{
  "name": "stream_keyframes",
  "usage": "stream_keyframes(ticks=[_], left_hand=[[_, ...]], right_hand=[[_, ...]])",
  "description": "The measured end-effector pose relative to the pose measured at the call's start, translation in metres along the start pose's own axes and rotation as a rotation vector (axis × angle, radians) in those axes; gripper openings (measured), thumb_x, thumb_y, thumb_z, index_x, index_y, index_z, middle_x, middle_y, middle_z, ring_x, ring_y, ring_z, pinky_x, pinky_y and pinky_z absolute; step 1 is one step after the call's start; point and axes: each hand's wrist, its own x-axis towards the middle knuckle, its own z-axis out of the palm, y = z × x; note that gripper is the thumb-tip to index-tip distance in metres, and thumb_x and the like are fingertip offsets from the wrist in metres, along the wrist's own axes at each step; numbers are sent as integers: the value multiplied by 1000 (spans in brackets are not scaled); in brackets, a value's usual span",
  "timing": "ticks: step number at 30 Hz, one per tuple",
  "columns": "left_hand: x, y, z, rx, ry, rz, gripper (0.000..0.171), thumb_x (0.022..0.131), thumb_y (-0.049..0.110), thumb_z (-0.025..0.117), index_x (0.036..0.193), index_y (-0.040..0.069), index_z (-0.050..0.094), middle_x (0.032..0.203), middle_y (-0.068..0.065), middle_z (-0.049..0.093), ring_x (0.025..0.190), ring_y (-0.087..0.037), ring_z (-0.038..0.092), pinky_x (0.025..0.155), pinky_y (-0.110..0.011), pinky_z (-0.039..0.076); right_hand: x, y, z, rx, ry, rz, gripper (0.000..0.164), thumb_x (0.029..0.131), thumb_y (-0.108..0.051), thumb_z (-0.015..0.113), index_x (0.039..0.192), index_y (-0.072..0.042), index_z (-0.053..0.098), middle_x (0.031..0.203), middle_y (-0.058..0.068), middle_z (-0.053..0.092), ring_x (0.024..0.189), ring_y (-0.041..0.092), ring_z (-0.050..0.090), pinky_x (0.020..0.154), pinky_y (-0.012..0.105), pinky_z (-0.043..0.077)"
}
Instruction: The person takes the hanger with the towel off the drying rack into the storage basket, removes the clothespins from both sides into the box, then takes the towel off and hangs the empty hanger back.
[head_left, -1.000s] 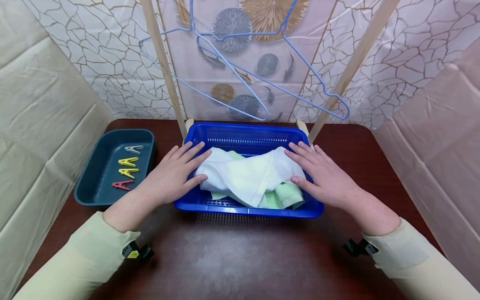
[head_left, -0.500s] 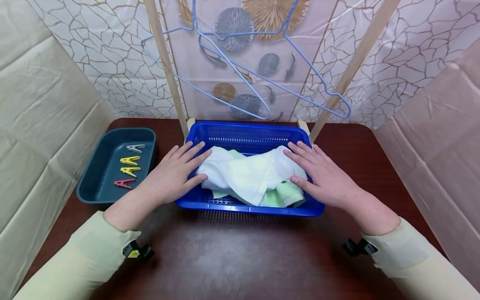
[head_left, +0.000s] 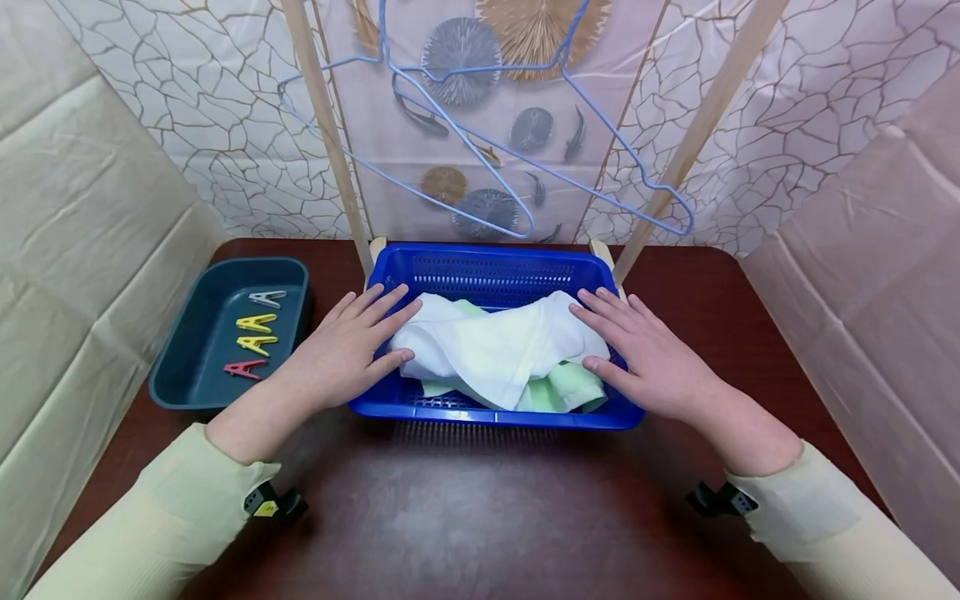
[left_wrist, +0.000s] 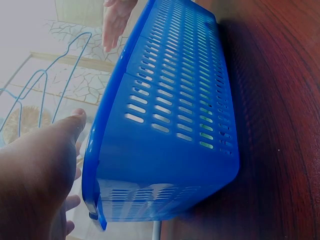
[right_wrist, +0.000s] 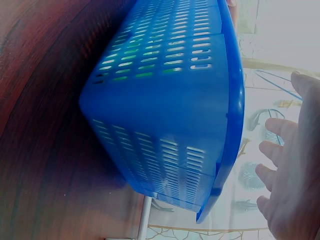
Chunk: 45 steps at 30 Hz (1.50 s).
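Observation:
My left hand [head_left: 341,350] hovers over the left end of a blue plastic basket [head_left: 491,418], fingers spread and straight. Over the basket's right end is my right hand [head_left: 651,357], held the same way, palm down. Inside the basket lie a crumpled white cloth [head_left: 495,342] and a light green cloth [head_left: 564,388] partly hidden beneath it. Both wrist views show a gap between the hand and the slotted basket wall [left_wrist: 165,110], with the left thumb above the rim. Neither hand holds anything.
Left of the basket, a dark teal tray [head_left: 198,379] holds a white clothespin [head_left: 267,298], two yellow ones and a red clothespin [head_left: 244,368]. Blue wire hangers [head_left: 480,154] hang behind, between wooden poles [head_left: 686,146]. Fabric walls enclose the brown table [head_left: 465,517].
The head view shifts slightly. Both hands, the basket and the cloths stay in place.

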Motion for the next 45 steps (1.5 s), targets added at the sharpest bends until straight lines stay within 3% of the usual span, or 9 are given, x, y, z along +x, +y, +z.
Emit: stream_keyframes(ticks=[12, 27, 36, 45], left_hand=[[0, 0, -1, -6, -2, 4, 70, 88, 60, 42, 147, 39, 10, 155, 7, 6, 142, -27, 6, 112, -53, 6], [-2, -1, -2, -2, -13, -2, 71, 89, 60, 43, 146, 41, 6, 155, 8, 5, 142, -25, 4, 112, -52, 5], [-3, -2, 1, -13, -6, 4, 71, 88, 60, 42, 146, 41, 6, 155, 8, 6, 142, -26, 5, 112, -52, 6], [-4, -3, 2, -14, -10, -3, 71, 88, 60, 42, 146, 42, 5, 155, 9, 5, 142, -24, 4, 112, -52, 6]], right_hand=[[0, -2, 0, 6, 4, -11, 65, 91, -46, 50, 147, -30, 21, 154, -2, 17, 142, 21, 9, 114, 42, 4], [2, -5, 1, 8, -3, -8, 64, 91, -49, 47, 147, -30, 20, 154, -5, 15, 142, 21, 9, 114, 44, 6], [1, -5, 5, -2, -1, -9, 67, 90, -43, 53, 147, -29, 22, 154, -1, 17, 142, 22, 10, 114, 44, 6], [1, -6, 6, -1, -12, -6, 65, 91, -50, 47, 147, -31, 19, 154, -5, 14, 142, 23, 11, 114, 43, 5]])
